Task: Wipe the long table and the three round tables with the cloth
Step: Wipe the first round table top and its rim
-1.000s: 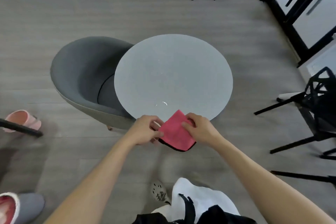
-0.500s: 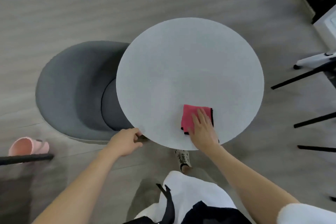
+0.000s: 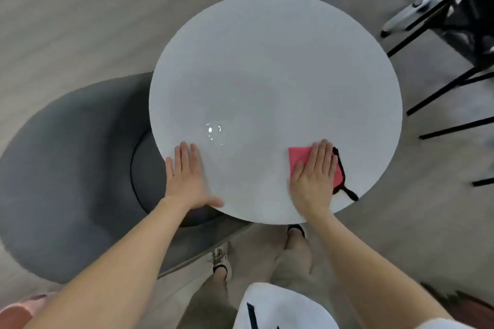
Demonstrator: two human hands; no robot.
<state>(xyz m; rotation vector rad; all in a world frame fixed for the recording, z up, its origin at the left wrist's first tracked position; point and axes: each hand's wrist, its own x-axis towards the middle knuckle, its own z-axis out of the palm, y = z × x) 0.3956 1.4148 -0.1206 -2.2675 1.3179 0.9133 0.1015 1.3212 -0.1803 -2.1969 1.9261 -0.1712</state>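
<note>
1. The round surface [image 3: 275, 67] is a pale grey disc, smooth and matte, with a small glossy wet patch [image 3: 215, 131] near its front left that catches the light.
2. The cloth [image 3: 299, 159] is pink, soft-looking and folded flat, with a dark edging and a dark loop trailing off its right side – it lies on the front right part of the surface, close to the rim.
3. The right hand [image 3: 314, 177] presses flat on the cloth, palm down, fingers straight and held together; it covers most of the cloth, leaving the left corner and the dark edge showing.
4. The left hand [image 3: 187, 179] lies flat and empty on the front left rim, palm down, fingers extended and slightly spread, thumb out along the edge – well apart from the cloth.
5. A grey upholstered chair [image 3: 66, 168] with a rounded shell back sits on the left, its seat partly tucked under the surface.
6. Thin black chair legs [image 3: 438, 93] stand on the right.
7. The floor [image 3: 80, 8] is pale grey with a faint plank grain; the picture is somewhat blurred at the edges.
</note>
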